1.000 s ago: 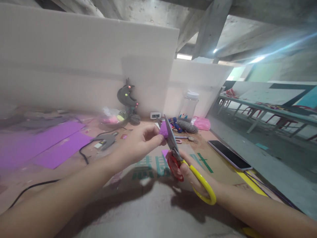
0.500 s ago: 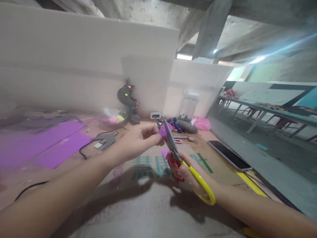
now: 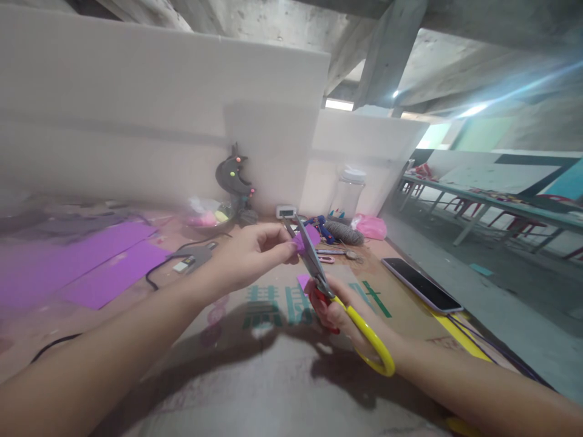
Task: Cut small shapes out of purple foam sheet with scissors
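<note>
Purple paper piece [image 3: 313, 234] sits at three o'clock of the left hand [image 3: 262, 255], clamped between its thumb and fingertips, the forearm slanting in from eight o'clock. At the paper's five o'clock, the right hand [image 3: 342, 318], its forearm angled from four o'clock, grips scissors [image 3: 322, 282] by their handles, blades parted and crossing the paper.

The left hand [image 3: 257, 255] and yellow-and-red-handled metal scissors [image 3: 320, 276] hide parts of the small purple paper piece [image 3: 313, 233]; the right hand [image 3: 341, 312] covers part of the red handle [image 3: 320, 296]. Flat purple sheets [image 3: 95, 267] blur toward the left edge of the table [image 3: 27, 331]; at its far edge, a white rectangular device's [image 3: 286, 210] display is unreadable.
</note>
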